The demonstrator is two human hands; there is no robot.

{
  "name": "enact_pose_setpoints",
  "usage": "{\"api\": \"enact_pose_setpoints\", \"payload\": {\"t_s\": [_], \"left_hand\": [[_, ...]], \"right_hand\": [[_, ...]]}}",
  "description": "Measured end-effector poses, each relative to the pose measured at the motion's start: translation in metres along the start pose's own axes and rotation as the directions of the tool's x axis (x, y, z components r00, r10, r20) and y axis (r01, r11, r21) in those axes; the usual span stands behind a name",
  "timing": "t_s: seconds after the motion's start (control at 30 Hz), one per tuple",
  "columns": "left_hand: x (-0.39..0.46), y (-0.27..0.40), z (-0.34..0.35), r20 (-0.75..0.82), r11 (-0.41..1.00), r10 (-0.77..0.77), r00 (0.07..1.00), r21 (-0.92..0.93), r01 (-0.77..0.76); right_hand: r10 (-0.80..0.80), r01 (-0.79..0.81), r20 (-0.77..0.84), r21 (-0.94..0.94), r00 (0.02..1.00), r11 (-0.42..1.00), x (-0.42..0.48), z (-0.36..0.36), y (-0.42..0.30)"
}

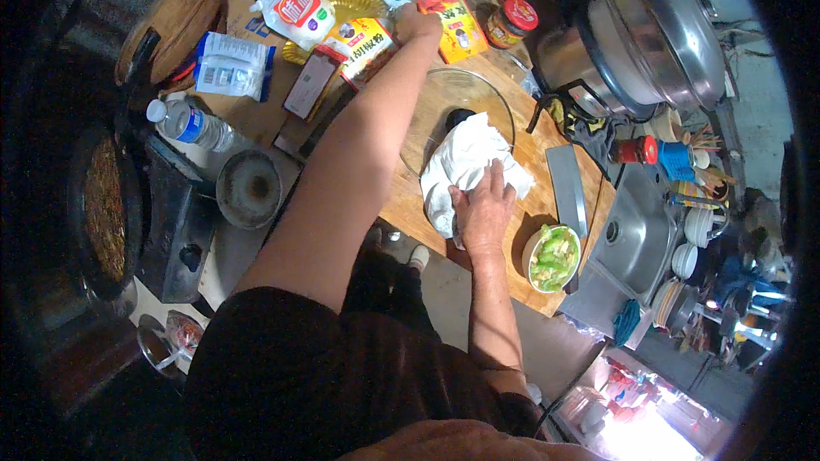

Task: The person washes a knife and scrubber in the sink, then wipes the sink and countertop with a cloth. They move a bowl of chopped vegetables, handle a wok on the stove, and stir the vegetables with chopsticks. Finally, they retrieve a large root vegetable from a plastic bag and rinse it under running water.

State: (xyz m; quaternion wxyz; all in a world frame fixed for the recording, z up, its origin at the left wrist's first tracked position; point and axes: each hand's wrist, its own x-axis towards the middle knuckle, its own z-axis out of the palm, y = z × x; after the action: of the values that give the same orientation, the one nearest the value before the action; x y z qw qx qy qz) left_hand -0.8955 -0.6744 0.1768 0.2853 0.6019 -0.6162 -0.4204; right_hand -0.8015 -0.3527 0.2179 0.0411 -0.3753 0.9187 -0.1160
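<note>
My left hand (418,24) is at the far side of the worktop, between a yellow seasoning packet (368,45) and a red-and-yellow packet (462,29). Its fingertips are hidden, so what it holds is unclear. My right hand (485,214) lies over a bunched white cloth (467,150), thumb and fingers on its folds. Under the cloth is part of a glass lid (471,83) with a dark knob, on a wooden cutting board (535,195). A cleaver (567,182) lies right of the cloth. Nearer me, a bowl of sliced green vegetable (554,259) stands at the board's edge.
Left are a water bottle (192,125), a small metal bowl (250,189) and a wok (106,211). Beyond the board stand a white pouch (296,3), a gold foil plate (355,6) and a red-lidded jar (511,22). To the right are a large steel pot (580,54) and a sink (640,230).
</note>
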Motion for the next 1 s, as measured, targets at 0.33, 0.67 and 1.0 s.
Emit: {"api": "enact_pose_setpoints", "payload": {"t_s": [0.33, 0.67, 1.0], "left_hand": [[-0.019, -0.022, -0.043, 0.133, 0.477, 0.097, 0.986, -0.876, 0.071], [-0.002, -0.061, -0.114, -0.091, 0.670, 0.288, 0.953, -0.692, -0.269], [-0.017, -0.053, -0.133, 0.066, 0.318, 0.328, 0.942, -0.947, -0.044]], "right_hand": [[-0.046, 0.046, -0.076, -0.003, 0.996, 0.999, -0.002, 0.003, 0.003], [-0.039, 0.039, -0.030, -0.006, 0.999, 0.999, -0.003, 0.004, 0.002], [-0.029, 0.030, -0.032, 0.025, 0.999, 0.999, -0.003, 0.000, 0.002]]}}
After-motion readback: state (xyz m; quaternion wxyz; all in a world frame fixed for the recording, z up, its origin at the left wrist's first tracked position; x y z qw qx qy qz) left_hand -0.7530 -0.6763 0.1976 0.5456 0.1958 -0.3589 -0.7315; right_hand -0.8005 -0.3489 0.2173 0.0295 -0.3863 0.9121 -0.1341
